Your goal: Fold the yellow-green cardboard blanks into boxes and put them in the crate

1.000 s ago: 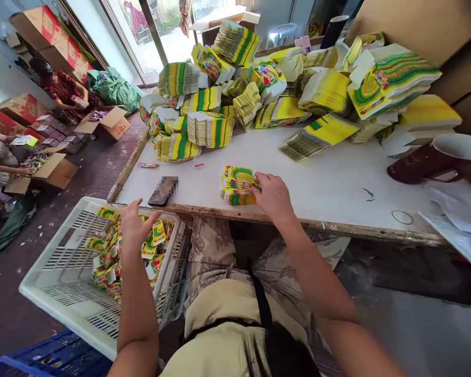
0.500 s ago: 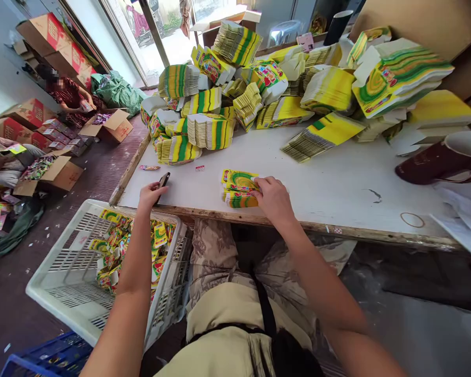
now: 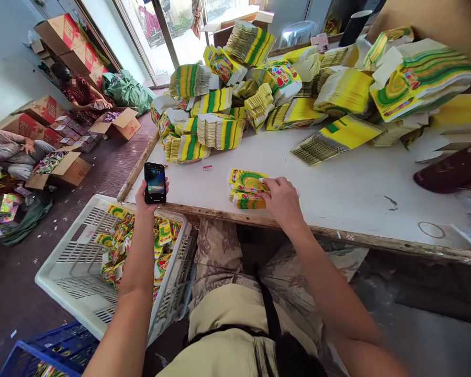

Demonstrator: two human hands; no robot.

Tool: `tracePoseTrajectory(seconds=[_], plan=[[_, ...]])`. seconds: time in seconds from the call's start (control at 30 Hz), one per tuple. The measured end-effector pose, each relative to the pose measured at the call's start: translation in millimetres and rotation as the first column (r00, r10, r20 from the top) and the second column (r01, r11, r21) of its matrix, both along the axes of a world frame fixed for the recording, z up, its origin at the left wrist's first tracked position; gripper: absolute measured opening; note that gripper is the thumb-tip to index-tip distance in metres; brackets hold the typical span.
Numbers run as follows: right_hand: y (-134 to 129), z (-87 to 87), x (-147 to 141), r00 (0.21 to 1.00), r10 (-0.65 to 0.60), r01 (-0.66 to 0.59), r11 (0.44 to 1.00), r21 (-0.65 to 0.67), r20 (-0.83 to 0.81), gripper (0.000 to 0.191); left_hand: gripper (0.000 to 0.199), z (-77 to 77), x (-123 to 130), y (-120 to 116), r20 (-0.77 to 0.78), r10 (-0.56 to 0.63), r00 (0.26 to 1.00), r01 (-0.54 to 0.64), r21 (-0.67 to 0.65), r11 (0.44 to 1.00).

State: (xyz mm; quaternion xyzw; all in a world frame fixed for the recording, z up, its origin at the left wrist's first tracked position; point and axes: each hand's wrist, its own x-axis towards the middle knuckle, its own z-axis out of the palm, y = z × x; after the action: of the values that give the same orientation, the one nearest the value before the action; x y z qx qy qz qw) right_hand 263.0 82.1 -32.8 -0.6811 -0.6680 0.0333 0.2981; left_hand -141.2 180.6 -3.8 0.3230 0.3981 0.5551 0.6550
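Observation:
A black phone [image 3: 155,183] with its screen lit is held upright in my left hand [image 3: 142,198], over the table's front left edge. The screen reads 16:11. My right hand [image 3: 284,203] has its fingers closed on the right end of some flat yellow-green packets [image 3: 248,188] lying on the white table [image 3: 337,193]. Beyond them, stacks of folded yellow-green packaging [image 3: 220,131] are heaped along the back of the table.
Below the table's left end stands a white crate [image 3: 74,283] of packets, with a blue crate [image 3: 51,348] nearer. A dark red mug [image 3: 447,170] stands at the right. Two people sit at the far left among cardboard boxes [image 3: 73,170].
My left hand has raised the phone and turned its screen to face me, now lit. The view has shifted slightly left. My right hand stays on the packets.

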Motion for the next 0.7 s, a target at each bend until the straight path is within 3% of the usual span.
tracePoseTrajectory(seconds=[0.27, 0.5, 0.7], plan=[[-0.2, -2.2, -0.1, 0.999, 0.004, -0.003, 1.0, 0.009, -0.054, 0.032, 0.061, -10.6, 4.1, 0.5, 0.075, 0.037, 0.996, -0.036, -0.019, 0.999], [0.5, -4.7, -0.2, 0.995, 0.005, -0.003, 1.0, 0.022, -0.095, 0.031, 0.061, -8.2, 3.4, 1.0, 0.052, 0.037, 0.998, -0.035, -0.042, 0.998], [-0.2, -3.4, -1.4, 0.988, 0.011, -0.004, 0.999, 0.043, -0.154, 0.043, 0.058, -5.3, -0.1, 3.4, 0.025, 0.05, 0.998, -0.048, -0.061, 0.997]])
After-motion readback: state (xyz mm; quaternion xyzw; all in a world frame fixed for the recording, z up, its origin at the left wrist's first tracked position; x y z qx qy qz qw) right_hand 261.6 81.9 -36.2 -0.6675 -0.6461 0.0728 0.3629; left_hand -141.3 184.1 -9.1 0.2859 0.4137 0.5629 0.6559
